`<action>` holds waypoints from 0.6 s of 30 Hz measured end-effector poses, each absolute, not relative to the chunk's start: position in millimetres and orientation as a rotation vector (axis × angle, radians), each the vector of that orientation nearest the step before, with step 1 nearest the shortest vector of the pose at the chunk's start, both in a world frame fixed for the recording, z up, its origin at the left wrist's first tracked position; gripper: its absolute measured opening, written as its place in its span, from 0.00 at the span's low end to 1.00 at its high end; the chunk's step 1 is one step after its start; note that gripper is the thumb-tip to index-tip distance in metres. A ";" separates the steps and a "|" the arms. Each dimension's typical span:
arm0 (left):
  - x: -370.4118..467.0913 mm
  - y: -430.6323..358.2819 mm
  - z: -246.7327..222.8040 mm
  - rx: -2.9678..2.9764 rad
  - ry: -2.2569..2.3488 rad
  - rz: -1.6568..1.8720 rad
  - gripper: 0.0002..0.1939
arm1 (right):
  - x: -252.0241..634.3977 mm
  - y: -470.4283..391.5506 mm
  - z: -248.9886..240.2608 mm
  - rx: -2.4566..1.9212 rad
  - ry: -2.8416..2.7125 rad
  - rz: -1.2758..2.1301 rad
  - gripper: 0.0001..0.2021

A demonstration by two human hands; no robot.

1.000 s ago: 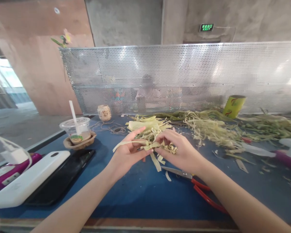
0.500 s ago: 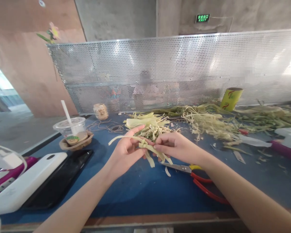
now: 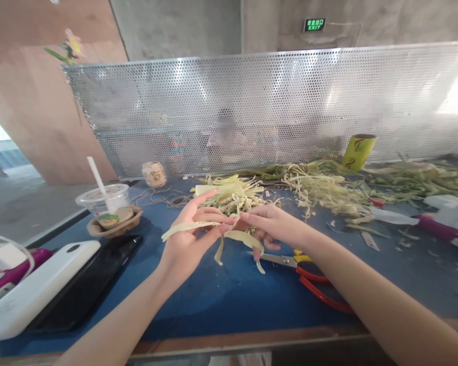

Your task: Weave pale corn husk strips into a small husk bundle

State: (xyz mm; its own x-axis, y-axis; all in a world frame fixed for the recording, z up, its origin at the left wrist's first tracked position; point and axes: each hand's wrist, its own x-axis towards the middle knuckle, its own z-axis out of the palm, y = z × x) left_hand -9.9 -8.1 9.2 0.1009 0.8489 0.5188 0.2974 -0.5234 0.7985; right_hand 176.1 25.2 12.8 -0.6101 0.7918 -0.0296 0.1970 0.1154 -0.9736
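Above the blue surface (image 3: 213, 310), the left hand (image 3: 185, 244) and right hand (image 3: 280, 222) pinch pale strips (image 3: 245, 237).
They could rip, so best hold snugly with the left and pull softly with the right.

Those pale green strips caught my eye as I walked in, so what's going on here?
The person's left hand and right hand are pinching thin, pale green strips between their fingertips, above a blue table. A pile of similar plant material lies just beyond the hands. Red-handled scissors rest on the table by the right forearm, in neither hand. Another person is dimly visible through the perforated screen.
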 end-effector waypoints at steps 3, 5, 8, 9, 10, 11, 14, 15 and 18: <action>-9.9 -7.6 7.2 1.925 1.116 1.405 0.30 | 171.6 27.0 5.3 -0.855 -1.810 1.727 0.22; -9.2 -7.0 6.1 1.913 1.122 1.399 0.30 | 169.3 27.6 1.8 -0.841 -1.728 1.682 0.20; -6.3 -6.5 4.6 1.817 1.112 1.395 0.32 | 168.1 28.2 1.1 -0.900 -1.645 1.504 0.15; -5.0 -6.4 4.1 1.778 1.104 1.384 0.33 | 168.1 28.4 1.6 -0.927 -1.639 1.457 0.15; -3.8 -6.4 3.6 1.741 1.096 1.367 0.33 | 168.1 28.6 2.2 -0.962 -1.657 1.404 0.14; -2.8 -6.3 3.1 1.706 1.086 1.349 0.34 | 168.0 28.8 2.7 -1.000 -1.688 1.343 0.13; -1.0 -6.4 1.9 1.627 1.059 1.298 0.34 | 167.4 30.0 1.9 -1.080 -1.784 1.122 0.10; -0.6 -6.4 1.5 1.615 1.052 1.276 0.32 | 167.3 30.5 1.0 -1.089 -1.799 1.062 0.10; 0.5 -5.6 0.2 1.530 0.981 1.244 0.29 | 168.4 31.8 -2.2 -1.098 -1.809 0.879 0.11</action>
State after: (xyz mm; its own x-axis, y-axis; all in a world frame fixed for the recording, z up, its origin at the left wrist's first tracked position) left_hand 0.5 -5.6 0.2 0.1770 0.9480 0.2647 0.0357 -0.2749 0.9608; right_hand 168.4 31.8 -2.2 -0.2789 0.9161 0.2879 0.3399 0.3746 -0.8626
